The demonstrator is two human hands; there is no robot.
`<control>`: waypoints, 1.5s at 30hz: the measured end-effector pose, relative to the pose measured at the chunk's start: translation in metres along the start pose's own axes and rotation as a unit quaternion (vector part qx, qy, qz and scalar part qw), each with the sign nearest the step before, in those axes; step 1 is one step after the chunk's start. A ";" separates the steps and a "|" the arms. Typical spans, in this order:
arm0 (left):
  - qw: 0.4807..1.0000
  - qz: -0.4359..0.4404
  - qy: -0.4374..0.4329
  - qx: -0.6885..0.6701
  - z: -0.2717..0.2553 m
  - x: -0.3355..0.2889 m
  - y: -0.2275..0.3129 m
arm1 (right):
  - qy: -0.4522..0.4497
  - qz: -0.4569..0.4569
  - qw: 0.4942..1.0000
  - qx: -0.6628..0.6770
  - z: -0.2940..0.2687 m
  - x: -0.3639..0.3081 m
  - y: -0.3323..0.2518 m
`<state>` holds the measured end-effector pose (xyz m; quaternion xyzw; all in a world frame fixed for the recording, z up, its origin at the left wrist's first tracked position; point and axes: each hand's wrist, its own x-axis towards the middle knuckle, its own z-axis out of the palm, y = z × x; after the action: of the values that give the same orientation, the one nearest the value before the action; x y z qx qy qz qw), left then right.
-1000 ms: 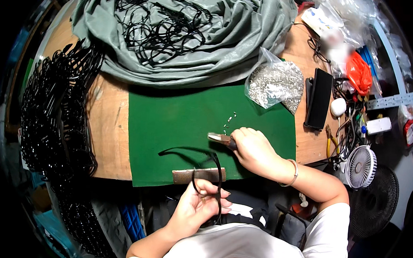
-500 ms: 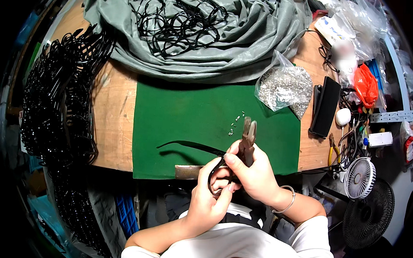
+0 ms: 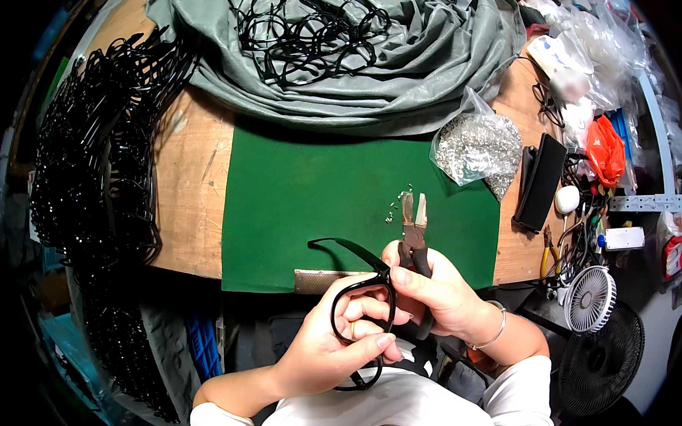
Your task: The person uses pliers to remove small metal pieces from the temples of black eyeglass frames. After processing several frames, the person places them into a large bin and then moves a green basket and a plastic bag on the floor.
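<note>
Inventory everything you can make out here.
glasses frame: 1, black, left hand
pliers: 1, grey-black, right hand
mat: 1, green, on the table
strip: 1, brownish, mat's near edge
loose bits: several, silvery, on mat
bag of bits: 1, clear, mat's far right corner
cloth: 1, grey, far side
tangled strands: uncountable, black, on cloth
glossy bundle: 1, black, left side
oblong thing: 1, black, right of mat
plastic bag: 1, orange-red, right side
fans: 2, white and black, lower right
clutter: uncountable, mixed, right side
hands: 2, bare, lower centre
</note>
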<state>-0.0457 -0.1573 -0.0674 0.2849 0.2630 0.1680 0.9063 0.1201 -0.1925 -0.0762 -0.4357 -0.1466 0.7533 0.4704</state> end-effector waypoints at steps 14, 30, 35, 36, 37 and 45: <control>0.998 0.023 0.020 0.046 -0.003 -0.003 -0.009 | 0.018 -0.013 0.987 -0.158 0.010 -0.004 -0.018; 0.999 -0.039 -0.027 -0.020 -0.010 -0.015 0.005 | -0.009 -0.036 0.958 -0.285 0.000 -0.017 -0.025; 0.998 -0.062 -0.001 0.005 -0.013 -0.018 0.004 | -0.107 0.109 0.859 -0.488 -0.011 -0.034 -0.044; 0.998 -0.059 -0.005 0.007 -0.012 -0.018 0.003 | -0.118 0.140 0.852 -0.491 -0.005 -0.034 -0.046; 0.998 -0.056 -0.009 0.010 -0.012 -0.017 0.002 | -0.123 0.173 0.841 -0.497 0.000 -0.033 -0.052; 0.997 -0.059 -0.041 0.011 -0.014 -0.019 -0.002 | -0.160 0.162 0.821 -0.523 0.006 -0.024 -0.060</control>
<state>-0.0682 -0.1613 -0.0708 0.2857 0.2438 0.0990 0.9215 0.1542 -0.1801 -0.0225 -0.5071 -0.5194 0.6876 0.0129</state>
